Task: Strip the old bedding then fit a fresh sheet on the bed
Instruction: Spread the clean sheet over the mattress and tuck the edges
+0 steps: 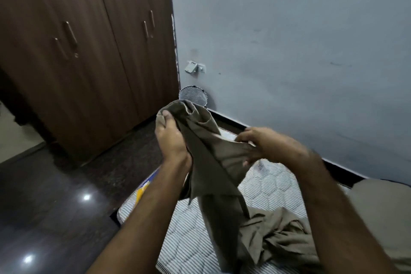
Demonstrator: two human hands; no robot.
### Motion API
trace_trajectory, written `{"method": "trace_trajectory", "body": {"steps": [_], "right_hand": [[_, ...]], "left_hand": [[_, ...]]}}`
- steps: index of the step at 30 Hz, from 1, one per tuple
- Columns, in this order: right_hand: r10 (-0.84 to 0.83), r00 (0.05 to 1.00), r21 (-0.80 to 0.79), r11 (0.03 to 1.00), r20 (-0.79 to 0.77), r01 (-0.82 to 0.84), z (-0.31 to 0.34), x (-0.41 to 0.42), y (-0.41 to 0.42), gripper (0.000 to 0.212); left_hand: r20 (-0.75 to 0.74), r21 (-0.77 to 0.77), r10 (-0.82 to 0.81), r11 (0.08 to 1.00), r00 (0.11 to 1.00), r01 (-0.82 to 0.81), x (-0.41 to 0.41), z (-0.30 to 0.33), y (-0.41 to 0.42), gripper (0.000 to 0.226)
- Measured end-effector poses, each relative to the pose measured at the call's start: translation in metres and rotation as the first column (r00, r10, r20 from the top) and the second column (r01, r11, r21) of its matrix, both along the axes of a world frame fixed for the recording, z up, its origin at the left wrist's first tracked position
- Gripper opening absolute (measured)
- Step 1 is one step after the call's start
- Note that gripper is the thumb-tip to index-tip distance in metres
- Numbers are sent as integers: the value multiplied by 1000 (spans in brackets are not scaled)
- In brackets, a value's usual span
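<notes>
An olive-brown sheet (211,162) hangs between both hands above the bare striped mattress (191,224). My left hand (171,138) grips a bunched upper corner of the sheet, thumb on top. Lower and to the right, my right hand (264,144) pinches another edge of it. The rest of the cloth trails down and lies crumpled on the mattress at the lower right. A pillow (382,213) in the same olive-brown cloth lies at the right edge.
A dark wooden wardrobe (73,51) fills the left. A mesh waste bin (193,95) stands in the corner by the grey wall (289,40), under a wall socket (194,67). Glossy dark floor (55,218) runs along the mattress's left side.
</notes>
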State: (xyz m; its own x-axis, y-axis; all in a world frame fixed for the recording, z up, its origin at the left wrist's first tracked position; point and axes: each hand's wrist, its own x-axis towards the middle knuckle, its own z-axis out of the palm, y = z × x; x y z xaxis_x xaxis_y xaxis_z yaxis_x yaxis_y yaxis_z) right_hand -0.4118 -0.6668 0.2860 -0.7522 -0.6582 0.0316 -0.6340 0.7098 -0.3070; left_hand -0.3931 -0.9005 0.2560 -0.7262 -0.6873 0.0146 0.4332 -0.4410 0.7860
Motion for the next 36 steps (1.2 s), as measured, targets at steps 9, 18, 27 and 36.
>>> {"method": "trace_trajectory", "body": {"steps": [9, 18, 27, 36], "right_hand": [[-673, 608, -631, 699, -422, 336, 52, 25, -60, 25], [-658, 669, -722, 642, -347, 257, 77, 28, -103, 47], [-676, 687, -750, 592, -264, 294, 99, 11, -95, 39], [-610, 768, -803, 549, -194, 232, 76, -16, -94, 50]], "left_hand": [[251, -401, 149, 915, 956, -38, 0, -40, -65, 23], [287, -747, -583, 361, 760, 559, 39, -14, -17, 54], [112, -900, -285, 377, 952, 219, 56, -13, 13, 47], [214, -490, -387, 752, 897, 441, 23, -26, -29, 32]]}}
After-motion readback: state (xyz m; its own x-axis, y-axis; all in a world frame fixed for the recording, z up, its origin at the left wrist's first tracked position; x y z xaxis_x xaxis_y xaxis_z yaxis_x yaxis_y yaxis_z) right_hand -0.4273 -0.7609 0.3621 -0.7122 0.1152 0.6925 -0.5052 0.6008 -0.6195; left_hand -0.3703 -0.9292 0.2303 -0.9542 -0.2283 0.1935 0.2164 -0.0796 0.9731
